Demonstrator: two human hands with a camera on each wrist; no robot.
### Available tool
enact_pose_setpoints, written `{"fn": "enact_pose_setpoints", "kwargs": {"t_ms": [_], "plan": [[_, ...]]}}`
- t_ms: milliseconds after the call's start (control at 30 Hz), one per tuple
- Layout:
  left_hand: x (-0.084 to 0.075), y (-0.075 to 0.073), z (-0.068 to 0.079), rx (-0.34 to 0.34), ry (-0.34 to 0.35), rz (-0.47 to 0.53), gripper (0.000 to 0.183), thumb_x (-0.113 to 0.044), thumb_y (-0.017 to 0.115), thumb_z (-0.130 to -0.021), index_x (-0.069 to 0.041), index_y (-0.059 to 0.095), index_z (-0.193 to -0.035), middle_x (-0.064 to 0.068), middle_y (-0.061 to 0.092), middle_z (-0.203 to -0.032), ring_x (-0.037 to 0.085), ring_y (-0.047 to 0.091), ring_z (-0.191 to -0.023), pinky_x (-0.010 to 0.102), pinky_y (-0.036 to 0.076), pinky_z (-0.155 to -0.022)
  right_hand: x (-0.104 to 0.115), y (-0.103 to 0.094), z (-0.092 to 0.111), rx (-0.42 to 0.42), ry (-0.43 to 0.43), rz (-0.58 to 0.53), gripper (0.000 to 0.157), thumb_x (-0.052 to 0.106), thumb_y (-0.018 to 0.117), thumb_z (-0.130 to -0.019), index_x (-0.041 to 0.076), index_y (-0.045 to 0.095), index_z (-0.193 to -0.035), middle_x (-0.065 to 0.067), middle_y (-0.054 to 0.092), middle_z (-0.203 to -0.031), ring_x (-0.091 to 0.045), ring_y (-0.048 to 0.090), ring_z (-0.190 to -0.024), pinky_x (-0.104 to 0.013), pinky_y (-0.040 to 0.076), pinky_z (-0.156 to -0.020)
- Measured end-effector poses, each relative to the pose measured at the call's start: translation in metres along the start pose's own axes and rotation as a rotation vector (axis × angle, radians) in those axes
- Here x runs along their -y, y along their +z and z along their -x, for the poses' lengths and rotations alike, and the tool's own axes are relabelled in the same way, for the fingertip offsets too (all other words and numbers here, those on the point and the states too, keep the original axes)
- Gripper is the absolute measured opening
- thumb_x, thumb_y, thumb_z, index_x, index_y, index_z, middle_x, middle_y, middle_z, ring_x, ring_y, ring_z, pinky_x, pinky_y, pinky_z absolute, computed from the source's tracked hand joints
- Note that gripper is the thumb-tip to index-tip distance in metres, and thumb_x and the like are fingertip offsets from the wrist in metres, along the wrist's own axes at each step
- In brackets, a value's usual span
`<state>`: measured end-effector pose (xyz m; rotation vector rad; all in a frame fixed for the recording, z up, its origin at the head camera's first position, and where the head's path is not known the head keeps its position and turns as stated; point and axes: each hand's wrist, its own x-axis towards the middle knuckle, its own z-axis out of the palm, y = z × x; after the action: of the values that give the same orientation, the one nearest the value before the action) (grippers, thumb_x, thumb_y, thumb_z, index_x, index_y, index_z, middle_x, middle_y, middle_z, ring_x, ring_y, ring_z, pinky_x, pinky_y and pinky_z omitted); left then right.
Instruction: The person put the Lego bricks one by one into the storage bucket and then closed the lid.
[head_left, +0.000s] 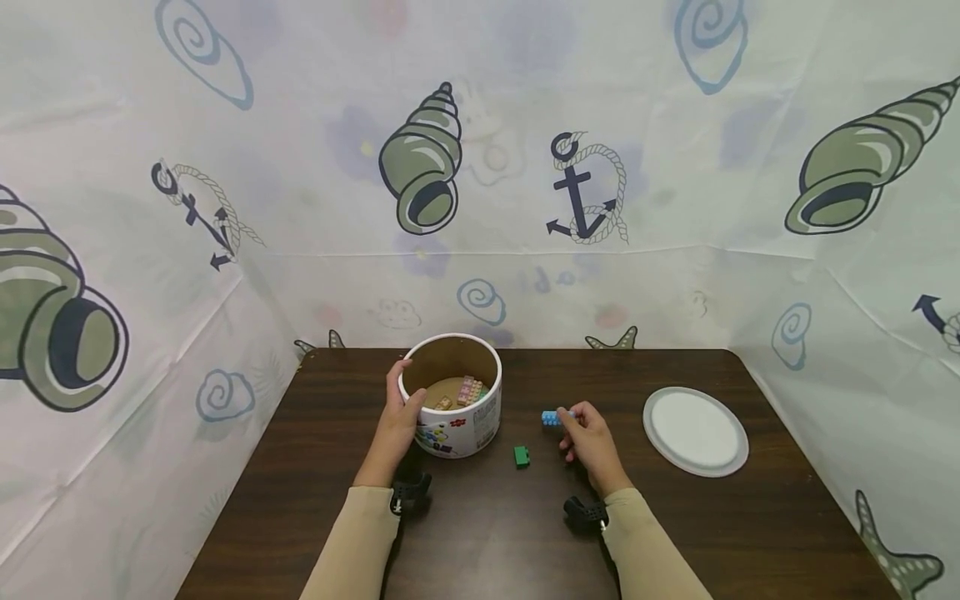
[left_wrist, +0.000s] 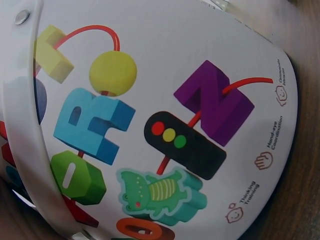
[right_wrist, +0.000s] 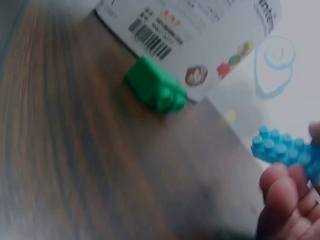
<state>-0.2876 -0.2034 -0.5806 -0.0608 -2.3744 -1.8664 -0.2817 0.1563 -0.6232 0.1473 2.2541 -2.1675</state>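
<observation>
A white round tub (head_left: 480, 427) with printed pictures stands on the table, its top uncovered. My left hand (head_left: 394, 422) grips the tub at its left side, near the rim; in the left wrist view the printed tub wall (left_wrist: 235, 165) fills most of the picture. Several toy bricks (head_left: 470, 392), some pink, lie on the tub's floor. Between finger and thumb, my right hand (head_left: 592, 440) pinches a light blue studded toy brick (right_wrist: 281, 149) to the right of the tub. On the table between tub and right hand lies a small green brick (right_wrist: 154, 85).
A round white lid (head_left: 697, 432) lies flat on the right of the dark wooden table (head_left: 495, 533). Patterned cloth (head_left: 510, 192) with shells and anchors hangs behind the table and along both sides. Each wrist wears a black strap-on camera (head_left: 587, 514).
</observation>
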Motion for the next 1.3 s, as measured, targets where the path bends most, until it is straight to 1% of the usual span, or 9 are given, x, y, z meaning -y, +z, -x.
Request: {"fn": "enact_pose_setpoints", "kwargs": {"t_ms": [167,433,600,733,833,933,1033,1200,1300], "plan": [[-0.001,0.002,0.001,-0.002,0.016,-0.003,0.073,-0.048,0.057,-0.107,-0.034,0.018,-0.167,0.022,0.022,-0.176,0.054,0.04,-0.151,0.078,0.026,-0.124,0.015,0.004,0.005,-0.032,0.007,-0.062,0.027,0.03,0.068,-0.108,0.006,0.057,-0.116,-0.015,0.068,-0.094,-0.017,0.063,-0.064,-0.028,0.052,-0.054],[0.001,0.0,0.0,-0.001,0.018,0.002,0.072,-0.047,0.057,-0.108,-0.035,0.018,-0.167,0.021,0.022,-0.176,0.054,0.04,-0.151,0.078,0.026,-0.124,0.057,0.012,0.017,0.0,-0.066,-0.173,0.039,0.045,0.062,-0.11,0.007,0.061,-0.118,-0.007,0.067,-0.083,-0.015,0.06,-0.06,-0.026,0.049,-0.051],[0.001,0.001,0.001,0.0,0.021,0.006,0.072,-0.044,0.057,-0.108,-0.033,0.019,-0.167,0.023,0.022,-0.176,0.054,0.04,-0.151,0.077,0.026,-0.124,0.086,0.028,0.027,0.042,-0.103,-0.261,0.03,0.036,0.061,-0.112,0.009,0.064,-0.124,-0.004,0.067,-0.084,-0.013,0.059,-0.061,-0.024,0.048,-0.051],[0.0,0.001,0.001,-0.003,0.024,0.001,0.072,-0.045,0.057,-0.107,-0.033,0.019,-0.167,0.024,0.022,-0.176,0.054,0.04,-0.151,0.077,0.026,-0.124,0.108,0.044,0.033,0.096,-0.117,-0.283,0.027,0.03,0.06,-0.113,0.01,0.064,-0.13,-0.003,0.068,-0.09,-0.012,0.059,-0.063,-0.023,0.047,-0.052],[0.0,0.001,0.0,-0.008,0.032,0.002,0.072,-0.045,0.058,-0.107,-0.033,0.019,-0.167,0.023,0.022,-0.176,0.053,0.04,-0.151,0.076,0.027,-0.124,0.12,0.057,0.033,0.153,-0.115,-0.272,0.032,0.026,0.061,-0.112,0.006,0.062,-0.137,-0.003,0.069,-0.094,-0.012,0.06,-0.063,-0.024,0.046,-0.052],[0.001,0.0,-0.001,-0.011,0.047,0.011,0.072,-0.043,0.058,-0.107,-0.032,0.02,-0.167,0.022,0.021,-0.176,0.053,0.04,-0.15,0.075,0.028,-0.123,0.129,0.07,0.032,0.208,-0.105,-0.223,0.035,0.024,0.061,-0.112,0.006,0.06,-0.142,-0.006,0.07,-0.098,-0.013,0.061,-0.065,-0.024,0.047,-0.053],[0.002,-0.001,-0.003,-0.014,0.06,0.024,0.071,-0.041,0.059,-0.107,-0.032,0.021,-0.167,0.021,0.021,-0.176,0.052,0.041,-0.15,0.073,0.029,-0.123,0.134,0.081,0.03,0.264,-0.109,-0.144,0.036,0.025,0.061,-0.112,0.012,0.059,-0.146,-0.01,0.072,-0.106,-0.018,0.063,-0.071,-0.026,0.049,-0.056],[0.003,-0.001,-0.003,-0.014,0.059,0.023,0.072,-0.042,0.059,-0.107,-0.032,0.022,-0.167,0.021,0.021,-0.177,0.055,0.039,-0.151,0.075,0.028,-0.123,0.135,0.091,0.03,0.388,-0.168,0.004,0.049,0.024,0.061,-0.112,0.028,0.05,-0.16,-0.013,0.07,-0.134,-0.035,0.069,-0.09,-0.03,0.052,-0.059],[0.002,0.0,-0.002,-0.016,0.059,0.021,0.072,-0.042,0.06,-0.106,-0.032,0.022,-0.167,0.022,0.021,-0.177,0.056,0.038,-0.152,0.076,0.028,-0.123,0.132,0.091,0.031,0.407,-0.181,0.029,0.052,0.022,0.061,-0.112,0.031,0.049,-0.162,-0.012,0.069,-0.143,-0.043,0.07,-0.098,-0.031,0.054,-0.06]]}}
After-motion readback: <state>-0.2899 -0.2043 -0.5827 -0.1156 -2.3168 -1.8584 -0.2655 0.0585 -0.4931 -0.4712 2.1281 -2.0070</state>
